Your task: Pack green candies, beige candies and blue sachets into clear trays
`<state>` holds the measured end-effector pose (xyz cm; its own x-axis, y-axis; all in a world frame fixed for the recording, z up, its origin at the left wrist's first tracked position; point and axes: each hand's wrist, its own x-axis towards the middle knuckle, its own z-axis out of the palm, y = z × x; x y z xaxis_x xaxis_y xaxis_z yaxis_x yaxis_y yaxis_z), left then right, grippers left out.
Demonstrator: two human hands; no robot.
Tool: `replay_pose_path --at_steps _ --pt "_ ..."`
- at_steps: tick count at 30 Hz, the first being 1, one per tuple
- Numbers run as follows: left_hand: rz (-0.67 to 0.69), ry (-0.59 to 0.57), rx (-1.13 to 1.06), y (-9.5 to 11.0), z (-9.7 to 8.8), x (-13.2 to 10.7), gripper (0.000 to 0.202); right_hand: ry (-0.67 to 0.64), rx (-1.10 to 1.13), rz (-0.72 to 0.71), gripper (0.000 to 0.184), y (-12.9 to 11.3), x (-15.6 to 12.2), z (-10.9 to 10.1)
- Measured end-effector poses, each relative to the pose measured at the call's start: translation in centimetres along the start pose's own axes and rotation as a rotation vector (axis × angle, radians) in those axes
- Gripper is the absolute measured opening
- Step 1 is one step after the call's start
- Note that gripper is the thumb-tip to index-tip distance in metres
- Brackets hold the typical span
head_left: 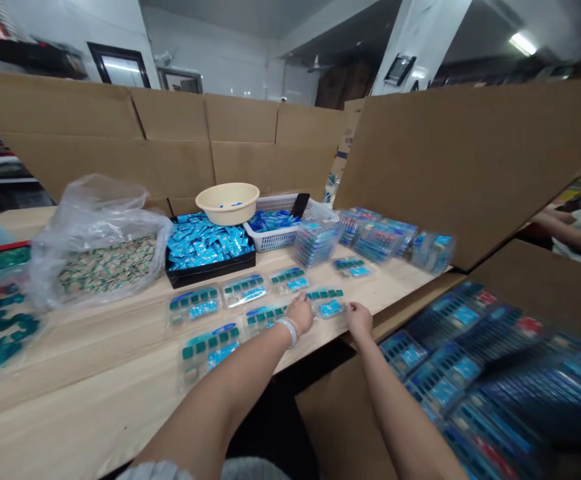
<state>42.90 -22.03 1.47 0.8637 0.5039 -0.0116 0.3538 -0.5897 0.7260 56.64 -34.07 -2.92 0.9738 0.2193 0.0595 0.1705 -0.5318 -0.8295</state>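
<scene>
Both my arms reach out over a pale wooden table (95, 373). My left hand (300, 312), with a white band at the wrist, rests its closed fingers on a clear plastic tray (326, 302) of small green and blue packets. My right hand (359, 316) touches the same tray's right edge, fingers curled. Several more such trays (243, 289) lie in rows to the left of the hands. What the fingers grip is partly hidden.
A black tray of blue sachets (205, 247), a cream bowl (227, 202), a white basket (275, 230) and stacked filled packs (375, 237) stand behind. A plastic bag of packets (100, 257) lies left. A cardboard box of finished packs (475, 380) sits right. Another person's arm (565, 230) shows far right.
</scene>
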Motion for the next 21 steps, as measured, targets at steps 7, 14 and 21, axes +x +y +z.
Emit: replay_pose_path --at_steps 7,14,21 --pt "0.069 -0.016 0.216 -0.2 0.5 -0.9 0.029 -0.099 -0.299 -0.203 0.039 0.8 2.1 0.6" --pt "0.123 -0.165 0.439 -1.5 -1.7 1.5 0.020 -0.250 -0.423 -0.307 0.033 1.0 4.9 2.1" --pt "0.227 -0.224 0.403 -3.2 -2.1 3.2 0.021 -0.343 -0.497 -0.330 0.031 1.9 6.0 2.3"
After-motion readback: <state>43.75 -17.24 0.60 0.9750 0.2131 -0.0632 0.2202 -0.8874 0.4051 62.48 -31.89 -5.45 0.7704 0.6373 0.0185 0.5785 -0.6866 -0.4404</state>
